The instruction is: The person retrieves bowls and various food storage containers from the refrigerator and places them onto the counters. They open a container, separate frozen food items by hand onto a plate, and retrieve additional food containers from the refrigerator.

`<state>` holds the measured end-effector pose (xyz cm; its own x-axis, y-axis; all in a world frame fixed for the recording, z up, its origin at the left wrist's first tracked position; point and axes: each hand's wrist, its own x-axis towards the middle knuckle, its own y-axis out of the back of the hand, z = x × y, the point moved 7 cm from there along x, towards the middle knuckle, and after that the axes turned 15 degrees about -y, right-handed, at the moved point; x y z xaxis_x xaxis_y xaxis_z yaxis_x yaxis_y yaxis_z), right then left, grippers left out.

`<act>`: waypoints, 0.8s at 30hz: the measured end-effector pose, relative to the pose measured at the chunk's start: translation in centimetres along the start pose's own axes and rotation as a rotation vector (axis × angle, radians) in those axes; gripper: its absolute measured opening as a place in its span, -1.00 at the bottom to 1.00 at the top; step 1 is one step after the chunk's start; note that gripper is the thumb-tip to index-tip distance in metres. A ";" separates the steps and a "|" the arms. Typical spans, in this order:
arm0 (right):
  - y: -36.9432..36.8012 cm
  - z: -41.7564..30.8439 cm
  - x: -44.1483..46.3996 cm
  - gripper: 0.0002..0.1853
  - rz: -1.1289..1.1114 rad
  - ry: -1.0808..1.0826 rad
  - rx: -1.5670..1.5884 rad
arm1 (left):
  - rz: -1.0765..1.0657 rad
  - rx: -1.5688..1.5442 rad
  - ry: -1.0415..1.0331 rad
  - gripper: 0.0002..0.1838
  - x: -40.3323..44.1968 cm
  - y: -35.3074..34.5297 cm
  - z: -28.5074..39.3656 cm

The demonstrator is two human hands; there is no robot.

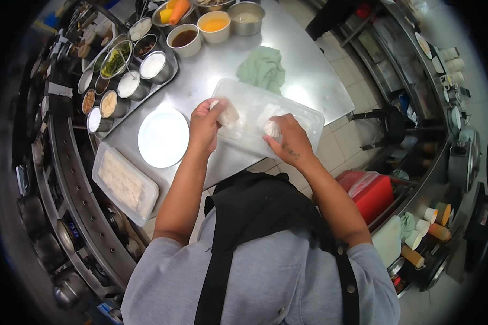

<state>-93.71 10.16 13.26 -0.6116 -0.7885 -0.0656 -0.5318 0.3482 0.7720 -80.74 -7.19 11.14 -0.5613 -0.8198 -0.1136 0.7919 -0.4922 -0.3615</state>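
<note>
From my head camera, I had neither piece set down: my left hand [203,127], fingers pinched, held a pale, blurred piece [229,115] over the plastic tub [305,110]; my right hand [291,142], fingers curled inward, held a white lump [271,129] there too. A plate [163,138] lay left of my left hand, and a green cloth [261,70] beyond both.

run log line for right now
left hand: holds pale, motion-blurred piece; right hand: holds white, rounded lump; beneath: translucent, rectangular plastic container

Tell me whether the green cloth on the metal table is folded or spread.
Neither: the green cloth lies crumpled, with uneven creases and ridges across it.
</note>
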 end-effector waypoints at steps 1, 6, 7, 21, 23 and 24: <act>-0.3 0.5 0.3 -0.54 -0.002 0.005 -0.007 | 0.004 -0.007 -0.003 -0.70 -0.1 0.1 -0.2; -0.3 3.7 0.7 -0.53 -0.565 -0.529 1.574 | -0.019 -0.136 0.093 -0.68 -0.4 -0.1 -1.5; 0.2 3.6 0.8 -0.43 -0.570 -0.478 1.600 | -0.025 -0.146 0.103 -0.66 -0.5 -0.4 -1.3; 1.7 3.8 0.0 -0.49 -0.301 -0.402 0.776 | -0.196 -0.224 0.021 -0.57 -1.1 -2.7 0.3; 2.0 3.4 -0.4 -0.49 -0.091 -0.259 0.235 | -0.191 -0.231 0.001 -0.57 -1.0 -2.7 1.0; 2.1 2.7 -0.8 -0.49 -0.032 -0.189 0.181 | -0.195 -0.250 -0.008 -0.57 -0.9 -2.8 1.3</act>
<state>-95.91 12.95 13.20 -0.6822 -0.6980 -0.2178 -0.6383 0.4232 0.6430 -82.16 -5.50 13.44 -0.6939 -0.7199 -0.0130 0.5856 -0.5538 -0.5919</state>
